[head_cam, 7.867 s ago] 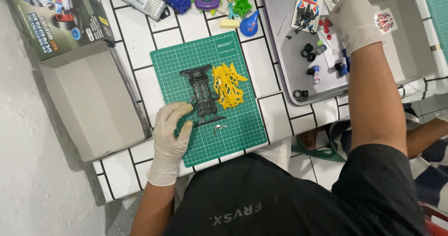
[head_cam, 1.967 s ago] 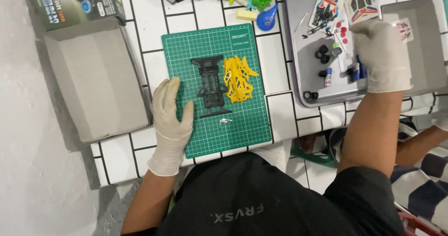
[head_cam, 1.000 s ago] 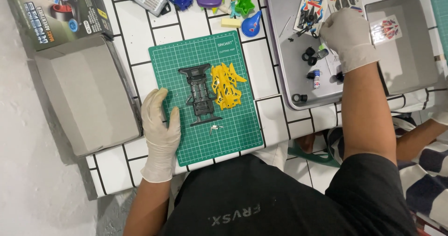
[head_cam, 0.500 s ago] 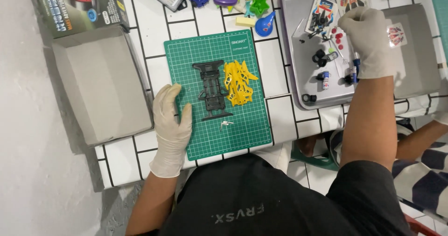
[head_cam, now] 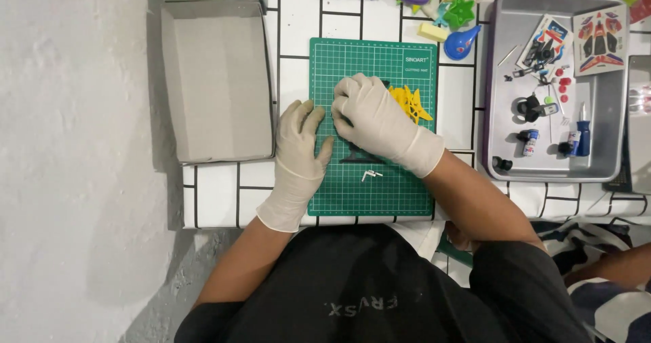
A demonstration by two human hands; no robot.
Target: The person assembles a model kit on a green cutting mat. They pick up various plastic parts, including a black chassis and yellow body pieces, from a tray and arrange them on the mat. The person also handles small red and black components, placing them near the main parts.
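My right hand (head_cam: 377, 120) in a white glove lies over a black plastic chassis (head_cam: 357, 158) in the middle of a green cutting mat (head_cam: 401, 195), fingers curled onto it. Most of the chassis is hidden under the hand. Yellow plastic parts (head_cam: 409, 103) lie just right of the knuckles. My left hand (head_cam: 299, 148), also gloved, rests flat with fingers spread on the mat's left edge, holding nothing. A small metal piece (head_cam: 370, 175) lies on the mat below my right hand.
A grey metal tray (head_cam: 600, 158) at the right holds small wheels, little bottles, a blue screwdriver (head_cam: 583, 137) and sticker sheets (head_cam: 600, 34). An open cardboard box (head_cam: 217, 78) sits at the left. Colourful toys (head_cam: 461, 11) crowd the far edge of the white tiled table.
My right hand left the tray and came across to the mat, now covering the black chassis. My left hand has stayed on the mat's left edge.
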